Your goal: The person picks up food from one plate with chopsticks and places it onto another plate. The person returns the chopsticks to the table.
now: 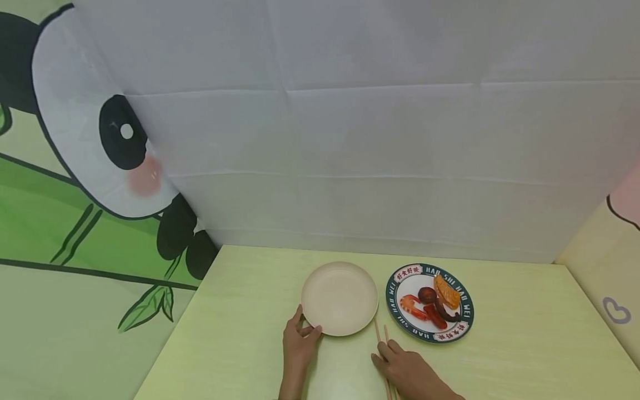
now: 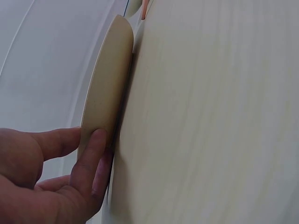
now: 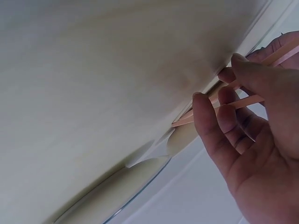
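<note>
My left hand (image 1: 300, 345) grips the near-left rim of a round beige plate (image 1: 340, 299). In the left wrist view, the thumb lies at the plate's (image 2: 105, 84) upper edge and the other fingers against its outer side. Right of it, my right hand (image 1: 407, 369) holds a pair of wooden chopsticks (image 1: 377, 331) low over the table, their tips pointing away from me, near the beige plate's right edge. The right wrist view shows the chopsticks (image 3: 184, 120) running between the thumb and bent fingers, the two tips close together.
A dark-rimmed plate with lettering (image 1: 393, 303) stands right of the beige one. On it lie a shrimp (image 1: 411, 304), an orange dumpling-like piece (image 1: 447, 293), a brown round piece (image 1: 427, 295) and red and dark strips. Behind the pale table (image 1: 520, 322) hangs a white sheet (image 1: 350, 139).
</note>
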`<state>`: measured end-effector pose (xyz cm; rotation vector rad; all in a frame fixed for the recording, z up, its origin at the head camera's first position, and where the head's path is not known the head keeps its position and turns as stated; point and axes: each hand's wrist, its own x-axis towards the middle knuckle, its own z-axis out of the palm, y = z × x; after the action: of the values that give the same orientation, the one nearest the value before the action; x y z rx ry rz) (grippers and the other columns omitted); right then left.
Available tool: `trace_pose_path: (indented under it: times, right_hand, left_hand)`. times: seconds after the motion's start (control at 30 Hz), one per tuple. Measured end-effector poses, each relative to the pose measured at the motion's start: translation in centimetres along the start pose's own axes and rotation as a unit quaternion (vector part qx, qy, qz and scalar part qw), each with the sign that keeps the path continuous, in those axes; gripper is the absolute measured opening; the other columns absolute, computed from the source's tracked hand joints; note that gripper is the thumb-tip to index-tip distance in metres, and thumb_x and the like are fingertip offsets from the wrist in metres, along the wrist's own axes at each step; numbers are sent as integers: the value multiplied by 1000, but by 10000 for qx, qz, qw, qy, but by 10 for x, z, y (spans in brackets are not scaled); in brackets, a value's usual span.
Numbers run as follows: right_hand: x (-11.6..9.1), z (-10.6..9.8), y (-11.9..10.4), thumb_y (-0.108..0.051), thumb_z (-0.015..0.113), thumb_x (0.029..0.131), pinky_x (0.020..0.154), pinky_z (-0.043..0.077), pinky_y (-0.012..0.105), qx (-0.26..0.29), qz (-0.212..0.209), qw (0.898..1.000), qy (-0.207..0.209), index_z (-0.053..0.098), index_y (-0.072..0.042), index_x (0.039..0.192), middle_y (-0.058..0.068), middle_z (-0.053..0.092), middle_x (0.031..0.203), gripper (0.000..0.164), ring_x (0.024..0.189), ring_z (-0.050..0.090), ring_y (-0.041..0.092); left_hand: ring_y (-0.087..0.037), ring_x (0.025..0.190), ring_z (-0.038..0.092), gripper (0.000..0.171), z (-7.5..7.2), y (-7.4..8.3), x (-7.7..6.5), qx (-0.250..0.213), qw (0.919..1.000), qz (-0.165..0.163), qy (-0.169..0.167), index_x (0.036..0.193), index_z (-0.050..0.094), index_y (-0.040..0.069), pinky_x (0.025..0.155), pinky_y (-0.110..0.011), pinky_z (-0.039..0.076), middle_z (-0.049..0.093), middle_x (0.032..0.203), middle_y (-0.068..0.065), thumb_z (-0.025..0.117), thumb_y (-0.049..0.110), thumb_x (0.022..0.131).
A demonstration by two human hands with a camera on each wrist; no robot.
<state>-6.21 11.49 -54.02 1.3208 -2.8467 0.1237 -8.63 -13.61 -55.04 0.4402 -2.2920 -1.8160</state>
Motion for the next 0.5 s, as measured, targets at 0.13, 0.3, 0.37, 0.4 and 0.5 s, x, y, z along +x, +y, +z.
trace_pose_path:
  times: [0.13, 0.3, 0.37, 0.4, 0.5]
  right_hand:
    - [-1, 2, 0, -88, 29, 65, 61, 46, 26, -51, -39, 10000, 8, 62, -15, 120, 5, 56, 110, 97, 86, 45, 16]
    - [-2, 4, 0, -88, 29, 65, 61, 46, 25, -55, -27, 10000, -27, 61, -15, 122, 4, 56, 110, 98, 87, 45, 16]
    - [-2, 4, 0, -88, 29, 64, 62, 47, 26, -36, -13, 9999, -107, 59, -16, 123, 4, 56, 111, 99, 87, 45, 16]
    - [-2, 4, 0, -88, 28, 63, 62, 47, 26, -17, 0, 9999, -158, 59, -16, 124, 4, 56, 112, 99, 88, 45, 16]
    - [-2, 3, -1, -88, 29, 62, 65, 49, 28, 77, 51, 9995, -315, 57, -17, 126, 5, 55, 114, 99, 89, 46, 17]
  left_hand:
    - [-25, 93, 61, 67, 0, 0, 0, 25, 10000, -39, -15, 138, 39, 1, 67, -25, 50, 45, 120, -23, 70, 1, 79]
    - [-24, 93, 61, 67, 0, 0, 1, 98, 9999, -44, -21, 138, 40, 1, 70, -27, 50, 46, 119, -22, 71, 2, 78]
    - [-25, 93, 61, 68, 0, -1, 1, 85, 10000, -43, -22, 138, 39, 1, 70, -28, 50, 46, 119, -22, 71, 2, 78]
    - [-25, 93, 61, 68, 0, -1, 1, 72, 10000, -46, -25, 138, 39, 1, 70, -28, 51, 46, 119, -22, 70, 2, 78]
    - [-25, 93, 61, 68, 1, -1, 1, 66, 10000, -48, -13, 138, 39, 1, 69, -28, 51, 46, 119, -22, 71, 2, 78]
